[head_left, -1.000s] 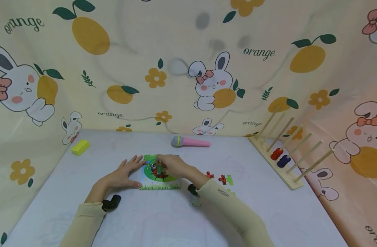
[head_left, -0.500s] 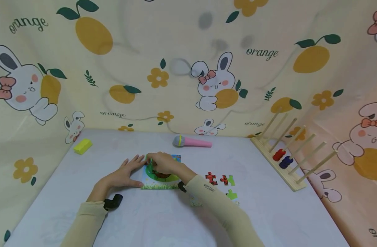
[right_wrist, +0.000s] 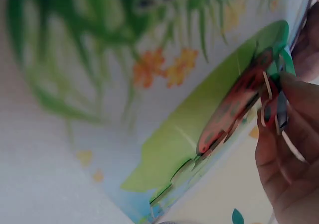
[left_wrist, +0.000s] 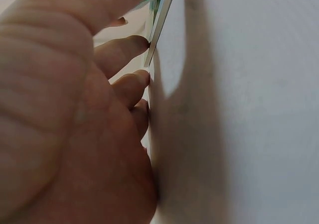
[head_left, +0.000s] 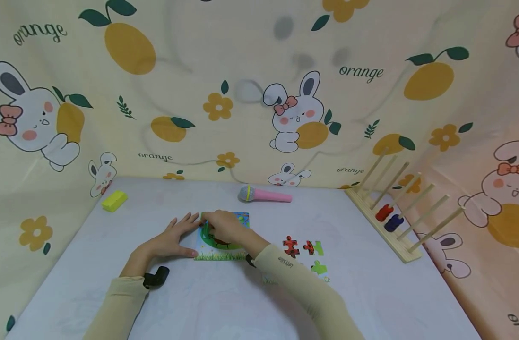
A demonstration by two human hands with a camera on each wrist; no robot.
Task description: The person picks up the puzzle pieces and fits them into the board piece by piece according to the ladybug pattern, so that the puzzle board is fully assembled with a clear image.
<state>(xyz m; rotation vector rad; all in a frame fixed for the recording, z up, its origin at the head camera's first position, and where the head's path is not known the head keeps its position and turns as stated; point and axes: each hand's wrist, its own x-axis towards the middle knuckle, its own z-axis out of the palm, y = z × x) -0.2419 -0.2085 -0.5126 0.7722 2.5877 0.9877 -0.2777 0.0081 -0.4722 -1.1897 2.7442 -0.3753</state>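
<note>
A ladybug jigsaw puzzle [head_left: 219,248] with a grass border lies on the table. My left hand [head_left: 170,242] lies spread at its left side, fingertips against the edge; in the left wrist view the fingers [left_wrist: 130,87] meet the edge of the puzzle board [left_wrist: 160,27]. Over the puzzle's upper left part is my right hand [head_left: 226,226]. As the right wrist view shows, it pinches a puzzle piece [right_wrist: 269,109] between thumb and fingers, held tilted above the board. The hand hides much of the ladybug's head and the top of the picture.
Loose red and green puzzle pieces [head_left: 291,246] lie right of the board, some partly behind the right sleeve. Behind the board lies a pink toy microphone [head_left: 268,194]. A yellow block [head_left: 114,201] sits back left, and a wooden peg rack [head_left: 383,226] with beads stands at right.
My right hand has moved left across the puzzle to its upper left part, then stayed nearly still. The loose pieces at the right show more. My left hand has kept its place.
</note>
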